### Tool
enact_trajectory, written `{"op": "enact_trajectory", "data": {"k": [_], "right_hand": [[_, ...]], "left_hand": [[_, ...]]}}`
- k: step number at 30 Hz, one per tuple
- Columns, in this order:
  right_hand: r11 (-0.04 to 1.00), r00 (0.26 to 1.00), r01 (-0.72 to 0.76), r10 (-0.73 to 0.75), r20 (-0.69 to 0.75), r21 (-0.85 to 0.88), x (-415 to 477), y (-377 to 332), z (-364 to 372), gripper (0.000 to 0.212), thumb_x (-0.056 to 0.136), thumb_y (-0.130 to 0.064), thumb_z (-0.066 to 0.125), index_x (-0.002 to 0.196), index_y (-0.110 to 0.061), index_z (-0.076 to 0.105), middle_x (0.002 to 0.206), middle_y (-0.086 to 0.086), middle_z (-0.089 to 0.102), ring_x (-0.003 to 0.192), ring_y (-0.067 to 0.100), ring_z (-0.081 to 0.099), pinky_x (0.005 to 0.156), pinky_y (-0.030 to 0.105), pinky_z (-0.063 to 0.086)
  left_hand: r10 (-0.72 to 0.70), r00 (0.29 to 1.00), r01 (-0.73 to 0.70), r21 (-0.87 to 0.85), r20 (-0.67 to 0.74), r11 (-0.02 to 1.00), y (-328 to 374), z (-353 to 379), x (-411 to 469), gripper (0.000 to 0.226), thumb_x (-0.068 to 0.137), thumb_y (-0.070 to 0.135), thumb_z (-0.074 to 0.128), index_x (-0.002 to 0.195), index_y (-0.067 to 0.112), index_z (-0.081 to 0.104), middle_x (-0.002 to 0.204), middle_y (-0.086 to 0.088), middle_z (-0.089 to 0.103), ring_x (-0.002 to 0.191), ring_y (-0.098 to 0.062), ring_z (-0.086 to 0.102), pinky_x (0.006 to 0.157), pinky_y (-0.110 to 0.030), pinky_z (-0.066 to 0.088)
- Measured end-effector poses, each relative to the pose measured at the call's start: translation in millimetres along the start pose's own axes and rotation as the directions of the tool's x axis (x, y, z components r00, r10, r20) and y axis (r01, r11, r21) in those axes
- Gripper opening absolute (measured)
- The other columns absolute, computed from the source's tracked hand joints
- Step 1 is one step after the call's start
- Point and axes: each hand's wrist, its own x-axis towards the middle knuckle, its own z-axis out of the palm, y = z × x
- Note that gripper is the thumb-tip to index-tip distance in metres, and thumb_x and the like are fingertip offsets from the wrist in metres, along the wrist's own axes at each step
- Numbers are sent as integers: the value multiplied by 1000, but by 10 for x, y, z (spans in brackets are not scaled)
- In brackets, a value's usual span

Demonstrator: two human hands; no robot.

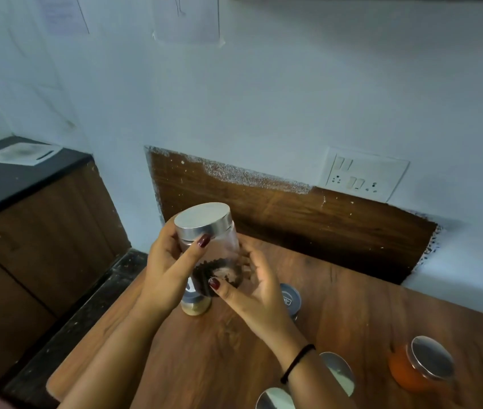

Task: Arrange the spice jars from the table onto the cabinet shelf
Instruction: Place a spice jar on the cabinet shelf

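I hold a clear glass spice jar [213, 246] with a silver lid and a dark spice at its bottom, lifted above the wooden table [367, 314]. My left hand [169, 267] grips its upper side, thumb under the lid. My right hand [255, 284] cups its lower part. Under it stands a jar of pale spice [196, 307], mostly hidden. Other silver-lidded jars stand on the table: one behind my right hand [292, 299], an orange-red one [420, 367] at the right, two near the bottom edge [339, 371] [274, 399]. No cabinet shelf is in view.
A wooden cabinet with a dark countertop [18, 178] stands at the left, a white board [24, 153] on it. A dark stone strip [86, 305] lies between cabinet and table. A switch and socket plate [361, 175] is on the wall behind the table.
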Motion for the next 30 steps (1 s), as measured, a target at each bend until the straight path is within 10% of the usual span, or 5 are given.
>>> {"op": "enact_trajectory", "data": {"k": [16,24,30], "right_hand": [[953,1000,-22,28,-13,301,-109,-350,-368,66,77,-56,72,129,-17,59,120,5,69,114,21,65,90,31,54],[946,987,-130,94,133,296,-142,-469,-533,59,76,-61,67,122,-24,64,120,-2,70,116,14,64,88,21,52],[922,996,-80,59,67,379,-147,-445,-569,83,68,-63,76,128,-9,57,121,13,67,115,30,64,95,41,54]], "left_hand": [[-101,979,121,-107,177,987,265,295,23,83,76,78,56,131,16,56,127,-12,63,119,-32,61,102,-58,47],[-87,970,135,-205,227,969,432,549,-5,99,69,84,55,132,8,54,125,-15,66,118,-30,63,95,-44,53],[-102,987,116,-109,124,987,571,677,-55,47,104,43,35,119,9,63,108,-8,72,100,-22,70,83,-33,60]]}}
